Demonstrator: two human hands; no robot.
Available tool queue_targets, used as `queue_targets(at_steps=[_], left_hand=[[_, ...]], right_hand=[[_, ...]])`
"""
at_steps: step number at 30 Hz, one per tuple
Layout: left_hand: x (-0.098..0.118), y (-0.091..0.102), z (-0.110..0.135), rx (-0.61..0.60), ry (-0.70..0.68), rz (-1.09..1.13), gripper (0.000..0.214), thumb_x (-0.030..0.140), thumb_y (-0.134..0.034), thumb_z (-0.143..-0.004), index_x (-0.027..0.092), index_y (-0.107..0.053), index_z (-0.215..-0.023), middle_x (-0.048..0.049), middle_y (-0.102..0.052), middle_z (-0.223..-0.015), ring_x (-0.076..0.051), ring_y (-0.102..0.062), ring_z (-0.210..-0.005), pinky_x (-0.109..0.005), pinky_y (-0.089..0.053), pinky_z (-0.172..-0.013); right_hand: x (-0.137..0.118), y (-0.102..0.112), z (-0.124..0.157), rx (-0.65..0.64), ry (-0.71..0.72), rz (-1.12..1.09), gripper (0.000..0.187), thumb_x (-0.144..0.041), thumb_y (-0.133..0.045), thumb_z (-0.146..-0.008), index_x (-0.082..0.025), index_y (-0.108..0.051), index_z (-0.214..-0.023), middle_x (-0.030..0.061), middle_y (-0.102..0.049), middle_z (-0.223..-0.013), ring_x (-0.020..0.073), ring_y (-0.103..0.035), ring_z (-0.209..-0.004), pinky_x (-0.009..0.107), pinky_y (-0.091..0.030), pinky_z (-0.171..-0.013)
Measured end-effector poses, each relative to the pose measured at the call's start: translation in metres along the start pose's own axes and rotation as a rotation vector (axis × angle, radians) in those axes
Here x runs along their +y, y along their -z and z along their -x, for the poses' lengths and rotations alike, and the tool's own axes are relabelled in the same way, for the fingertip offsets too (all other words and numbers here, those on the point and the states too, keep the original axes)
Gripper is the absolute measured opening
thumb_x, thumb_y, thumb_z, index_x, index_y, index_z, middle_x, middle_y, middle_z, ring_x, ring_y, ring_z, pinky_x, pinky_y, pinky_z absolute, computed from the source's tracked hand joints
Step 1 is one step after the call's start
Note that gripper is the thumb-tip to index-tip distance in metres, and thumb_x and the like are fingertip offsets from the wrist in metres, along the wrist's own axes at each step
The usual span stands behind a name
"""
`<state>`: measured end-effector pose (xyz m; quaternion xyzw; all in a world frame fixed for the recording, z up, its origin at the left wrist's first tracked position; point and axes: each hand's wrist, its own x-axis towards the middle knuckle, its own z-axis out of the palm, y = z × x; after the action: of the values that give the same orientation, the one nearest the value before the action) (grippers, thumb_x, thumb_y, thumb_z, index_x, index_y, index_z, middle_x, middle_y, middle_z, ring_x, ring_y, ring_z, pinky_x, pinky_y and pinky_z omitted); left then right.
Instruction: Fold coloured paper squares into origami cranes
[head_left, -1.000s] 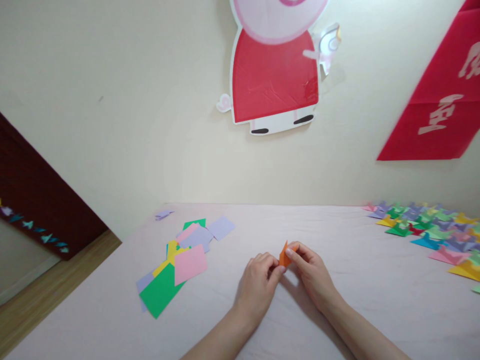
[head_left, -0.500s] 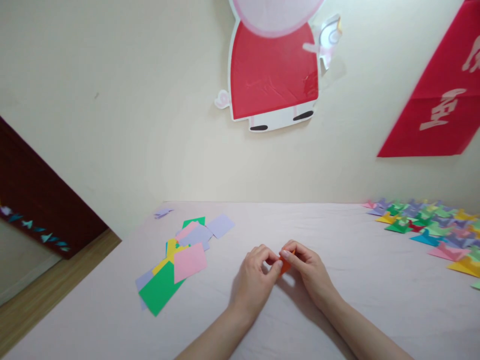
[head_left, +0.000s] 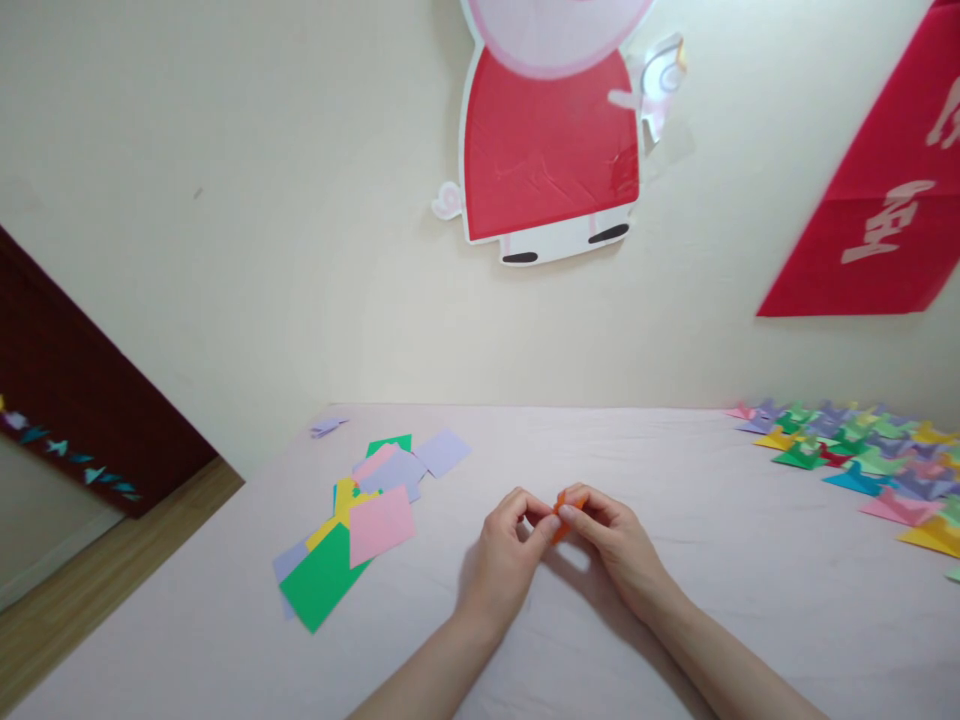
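A small folded piece of orange paper (head_left: 564, 524) is pinched between my two hands, just above the pale cloth. My left hand (head_left: 510, 548) grips its left side with thumb and forefinger. On the other side, the thumb and fingers of my right hand (head_left: 611, 535) close on its upper right part. Fingertips cover much of the paper, so its full shape is hidden.
Left of my hands lie loose coloured sheets, among them a green sheet (head_left: 324, 577) and a pink sheet (head_left: 382, 526). A small folded purple paper (head_left: 328, 427) is farther back. Rows of folded paper figures (head_left: 862, 478) fill the right side. A wall (head_left: 375, 330) rises behind the cloth-covered surface (head_left: 225, 640).
The orange paper has shifted slightly left and up with my fingers and is turned a little differently. Both hands keep their pinch on it.
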<state>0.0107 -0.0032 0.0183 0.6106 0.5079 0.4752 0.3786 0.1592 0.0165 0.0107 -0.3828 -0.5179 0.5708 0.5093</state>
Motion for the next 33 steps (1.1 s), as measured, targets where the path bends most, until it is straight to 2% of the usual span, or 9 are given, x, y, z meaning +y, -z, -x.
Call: queue_targets(at_steps=[5,10,21,27,33], left_hand=[[0.0029,0.0006,-0.0027,0.089,-0.112,-0.008,0.004,0.023,-0.063,-0.083,0.021,-0.061,-0.086,-0.0003,-0.062,-0.088,-0.017,-0.057,-0.086,-0.028,-0.042,-0.08],[0.0058,0.0004,-0.0041,0.08,-0.14,0.024,0.002,0.022,-0.061,-0.083,0.02,-0.061,-0.085,-0.0004,-0.06,-0.085,-0.017,-0.057,-0.083,-0.028,-0.043,-0.077],[0.0065,0.0014,-0.0022,0.038,-0.118,0.021,0.006,0.022,-0.06,-0.085,0.02,-0.06,-0.079,-0.0006,-0.063,-0.083,-0.017,-0.058,-0.084,-0.028,-0.044,-0.079],[0.0056,0.0006,-0.0011,0.045,-0.07,0.01,0.012,0.026,-0.063,-0.084,0.02,-0.059,-0.074,0.0013,-0.061,-0.077,-0.016,-0.056,-0.077,-0.026,-0.042,-0.074],[0.0055,0.0024,-0.0025,0.106,-0.151,-0.046,0.019,0.025,-0.06,-0.086,0.02,-0.053,-0.069,0.0028,-0.055,-0.072,-0.015,-0.053,-0.073,-0.026,-0.04,-0.072]], right_hand=[[-0.0007,0.0014,-0.0015,0.066,-0.001,0.026,0.034,-0.051,-0.076,-0.07,-0.02,-0.062,-0.07,-0.0011,-0.062,-0.067,0.016,-0.055,-0.065,0.029,-0.044,-0.068],[0.0032,0.0021,-0.002,0.043,-0.001,0.031,0.031,-0.048,-0.076,-0.071,-0.019,-0.064,-0.075,-0.0011,-0.063,-0.067,0.0159,-0.056,-0.066,0.029,-0.044,-0.068],[0.0006,0.0013,-0.0009,0.014,0.034,0.102,0.03,-0.049,-0.073,-0.073,-0.021,-0.063,-0.071,-0.0008,-0.061,-0.067,0.0172,-0.055,-0.066,0.03,-0.043,-0.067],[0.0013,0.0027,0.0022,0.034,0.243,0.366,0.021,-0.039,-0.066,-0.083,-0.022,-0.066,-0.07,0.0013,-0.061,-0.071,0.0189,-0.054,-0.071,0.03,-0.039,-0.067],[0.0002,0.0008,0.0038,0.013,0.397,0.506,0.017,-0.032,-0.063,-0.088,-0.025,-0.064,-0.073,0.0016,-0.059,-0.072,0.0203,-0.052,-0.074,0.031,-0.04,-0.068]])
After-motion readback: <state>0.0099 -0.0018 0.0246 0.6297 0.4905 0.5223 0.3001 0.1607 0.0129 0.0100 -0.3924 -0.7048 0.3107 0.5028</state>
